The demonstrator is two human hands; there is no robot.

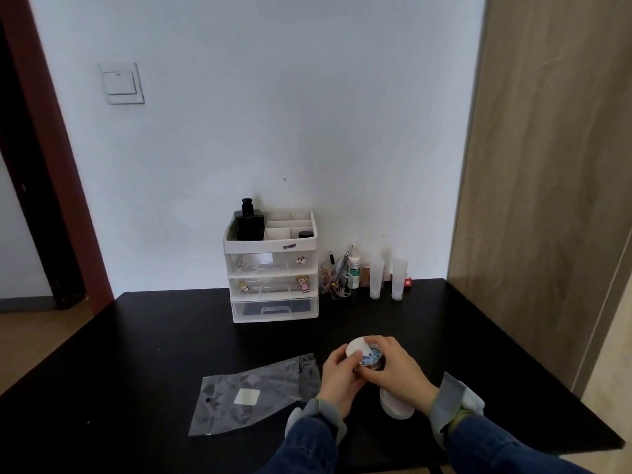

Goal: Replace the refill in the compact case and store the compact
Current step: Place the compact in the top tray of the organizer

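While both hands grip it above the black bench [136, 336], the round white compact with blue-patterned face [365, 355] is pinched by left hand [337, 379] and right hand [398, 371] fingers; white three-drawer organizer [272, 268] label unreadable.

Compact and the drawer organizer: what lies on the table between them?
Nothing: head view shows bare black table between the compact, held in both hands, and the drawer organizer.

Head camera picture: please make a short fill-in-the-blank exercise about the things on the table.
1. Both hands hold the compact above the ___ table.
2. The drawer organizer has ___ clear drawers.
3. The plastic bag lies flat beside the ___ hand.
4. The right hand covers the compact from the right.

Missing words: black; three; left
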